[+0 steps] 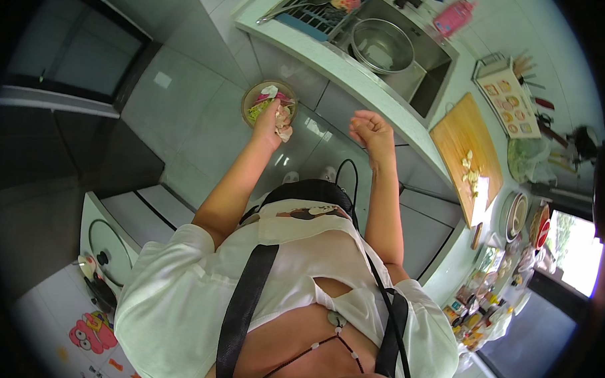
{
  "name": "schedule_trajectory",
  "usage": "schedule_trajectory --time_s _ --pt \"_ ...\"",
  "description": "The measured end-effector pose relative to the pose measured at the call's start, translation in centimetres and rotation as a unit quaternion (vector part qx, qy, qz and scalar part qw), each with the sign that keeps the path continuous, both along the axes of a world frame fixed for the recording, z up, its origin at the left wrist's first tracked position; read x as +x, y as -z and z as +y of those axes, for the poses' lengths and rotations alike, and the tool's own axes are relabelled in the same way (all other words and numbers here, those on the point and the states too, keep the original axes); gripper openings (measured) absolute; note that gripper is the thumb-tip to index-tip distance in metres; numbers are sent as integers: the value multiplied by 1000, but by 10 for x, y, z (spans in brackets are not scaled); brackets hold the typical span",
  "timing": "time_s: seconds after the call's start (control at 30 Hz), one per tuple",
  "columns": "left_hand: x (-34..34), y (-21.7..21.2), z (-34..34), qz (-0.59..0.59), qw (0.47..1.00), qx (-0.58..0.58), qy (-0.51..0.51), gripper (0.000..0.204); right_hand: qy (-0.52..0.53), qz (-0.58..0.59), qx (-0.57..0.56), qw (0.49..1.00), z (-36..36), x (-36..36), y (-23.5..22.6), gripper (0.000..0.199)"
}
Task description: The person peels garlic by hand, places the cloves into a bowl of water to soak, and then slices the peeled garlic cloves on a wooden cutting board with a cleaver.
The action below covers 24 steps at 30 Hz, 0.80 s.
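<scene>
My left hand [267, 126] is out over a round waste bin [249, 114] on the floor. Its fingers are closed around pale, papery garlic skins [282, 129], which hang from the hand at the bin's right side. Green and pink scraps [258, 109] lie inside the bin. My right hand [373, 133] is raised in front of the counter, fingers curled into a loose fist, and nothing shows in it. Peeled garlic pieces [470, 169] are scattered on the wooden cutting board [464, 128] to the right, with a knife [479, 208] lying near its edge.
The sink [422, 93] holds a metal basin [382, 46]. Left of it stands a drying rack [315, 19], and a pink bottle [453, 18] stands behind. A utensil holder [509, 99], stacked bowls [515, 215] and jars [475, 315] line the right counter. A glass lid [108, 249] is at the left.
</scene>
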<state>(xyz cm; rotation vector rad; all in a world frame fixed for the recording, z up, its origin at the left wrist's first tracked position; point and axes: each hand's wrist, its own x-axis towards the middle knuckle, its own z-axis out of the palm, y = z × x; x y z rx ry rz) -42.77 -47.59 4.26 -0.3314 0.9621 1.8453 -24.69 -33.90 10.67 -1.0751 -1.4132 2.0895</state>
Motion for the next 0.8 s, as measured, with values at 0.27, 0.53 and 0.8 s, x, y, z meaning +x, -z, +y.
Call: schedule_trajectory --time_s 0.27,0.53,0.8 --pt "-67 53 -26 -85 987 -40 -131 24 -39 -31 -94 994 7 -88 57 13" --pt "-116 99 -9 -39 969 -187 -155 26 -101 -28 -185 977 26 -164 163 15" --pt "-143 223 -11 -119 966 -216 -78 22 -53 -117 -185 974 7 -213 237 14"
